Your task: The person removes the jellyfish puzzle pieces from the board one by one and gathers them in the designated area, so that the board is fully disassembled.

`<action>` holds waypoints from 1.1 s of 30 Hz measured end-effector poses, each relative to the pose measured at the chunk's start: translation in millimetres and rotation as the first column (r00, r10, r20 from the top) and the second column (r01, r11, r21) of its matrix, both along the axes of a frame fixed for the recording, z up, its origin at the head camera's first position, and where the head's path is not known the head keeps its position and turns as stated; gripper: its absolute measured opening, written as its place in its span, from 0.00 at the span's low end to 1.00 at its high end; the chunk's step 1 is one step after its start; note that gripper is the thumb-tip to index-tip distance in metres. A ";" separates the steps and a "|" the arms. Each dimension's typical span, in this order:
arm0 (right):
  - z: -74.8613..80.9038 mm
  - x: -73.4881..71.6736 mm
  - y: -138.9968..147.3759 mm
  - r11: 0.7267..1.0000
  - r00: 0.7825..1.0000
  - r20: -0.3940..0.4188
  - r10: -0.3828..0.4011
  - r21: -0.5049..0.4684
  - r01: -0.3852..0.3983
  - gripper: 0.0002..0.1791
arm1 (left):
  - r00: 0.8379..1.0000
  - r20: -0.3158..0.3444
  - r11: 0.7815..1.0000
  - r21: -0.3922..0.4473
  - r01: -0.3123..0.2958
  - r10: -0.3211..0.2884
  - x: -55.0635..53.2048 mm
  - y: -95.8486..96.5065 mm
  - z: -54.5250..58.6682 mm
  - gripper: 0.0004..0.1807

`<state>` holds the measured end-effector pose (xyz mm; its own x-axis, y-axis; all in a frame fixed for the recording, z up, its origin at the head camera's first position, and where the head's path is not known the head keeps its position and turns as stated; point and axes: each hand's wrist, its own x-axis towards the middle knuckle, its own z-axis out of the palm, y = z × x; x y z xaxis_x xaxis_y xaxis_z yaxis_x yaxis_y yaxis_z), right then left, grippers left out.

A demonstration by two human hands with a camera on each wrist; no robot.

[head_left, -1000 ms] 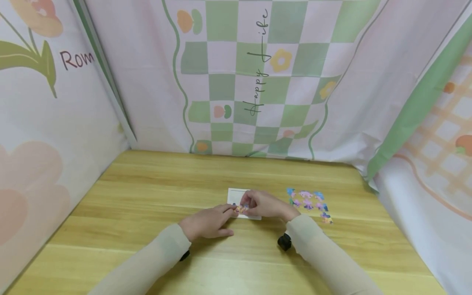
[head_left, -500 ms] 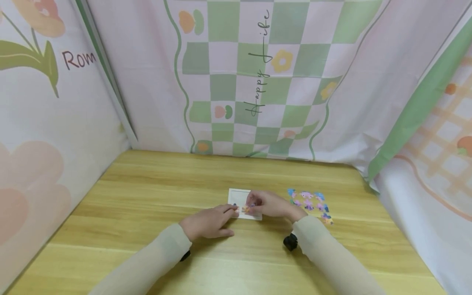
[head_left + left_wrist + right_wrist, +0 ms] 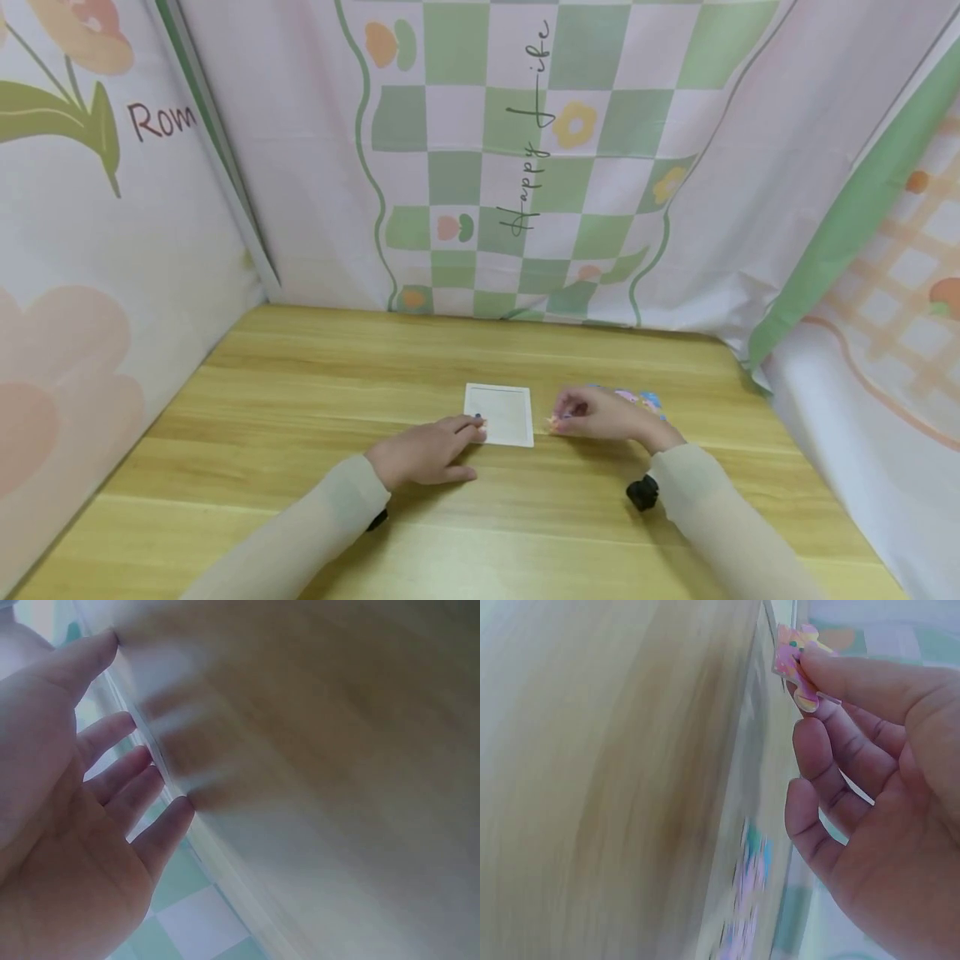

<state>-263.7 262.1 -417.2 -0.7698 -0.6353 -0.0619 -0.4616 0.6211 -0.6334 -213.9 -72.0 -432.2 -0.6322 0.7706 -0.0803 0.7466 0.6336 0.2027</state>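
Observation:
A square white puzzle board (image 3: 510, 412) lies on the table in the head view. My left hand (image 3: 426, 452) rests with extended fingers at its lower left corner, the fingertips covering most of a puzzle piece there; only a dark blue spot and a pale bit show. To the right of the board, my right hand (image 3: 603, 414) pinches a jigsaw puzzle piece (image 3: 796, 656) between thumb and index finger. Pink and yellow colours show on that piece in the right wrist view. The left wrist view shows the left fingertips (image 3: 184, 810) touching down on the surface.
Several loose puzzle pieces (image 3: 651, 402) in blue, pink and purple lie right of the board, partly hidden behind my right hand and forearm. The wooden table (image 3: 337, 358) meets printed curtains (image 3: 315, 208) at the back and both sides.
My right hand lifts the puzzle piece off the board and carries it right, over towards the loose pieces. The left hand stays at the board's corner.

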 end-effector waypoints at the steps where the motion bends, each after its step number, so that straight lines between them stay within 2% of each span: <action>1: 1.4 1.3 5.7 1.000 1.000 -0.006 -0.007 0.007 0.007 0.08 | 1.000 -0.001 1.000 -0.001 0.000 0.000 0.1 0.1 0.2 0.32; 4: 3.8 4.9 23.7 0.999 0.999 -0.012 -0.029 0.017 0.029 0.08 | 1.000 -0.001 1.000 -0.002 0.001 -0.001 0.2 0.5 0.7 0.32; 10: 7.0 11.4 58.5 0.998 0.997 0.057 -0.048 -0.036 0.050 0.07 | 1.000 -0.002 1.000 0.004 0.003 -0.003 1.5 0.9 2.8 0.32; 16: 7.3 18.4 83.3 0.996 0.991 0.102 -0.084 -0.024 0.086 0.10 | 1.000 0.008 1.000 0.008 -0.002 0.002 1.1 1.2 2.7 0.32; 23: 5.2 23.1 96.1 0.991 0.972 0.198 -0.128 -0.019 0.134 0.10 | 1.000 0.007 1.000 0.007 0.002 -0.003 1.0 0.6 2.5 0.32; 28: 2.6 22.5 98.0 0.990 0.967 0.219 -0.128 -0.037 0.139 0.09 | 1.000 0.012 1.000 0.003 -0.001 0.001 0.5 0.6 2.3 0.32; 33: 0.2 22.1 96.1 0.989 0.970 0.199 -0.143 -0.018 0.150 0.09 | 1.000 0.013 1.000 -0.001 -0.005 0.005 0.4 0.5 2.0 0.32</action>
<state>-241.6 358.2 -416.9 -0.8296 -0.5205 -0.2022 -0.2317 0.6504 -0.7234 -213.6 -71.5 -430.2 -0.6347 0.7675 -0.0899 0.7408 0.6374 0.2117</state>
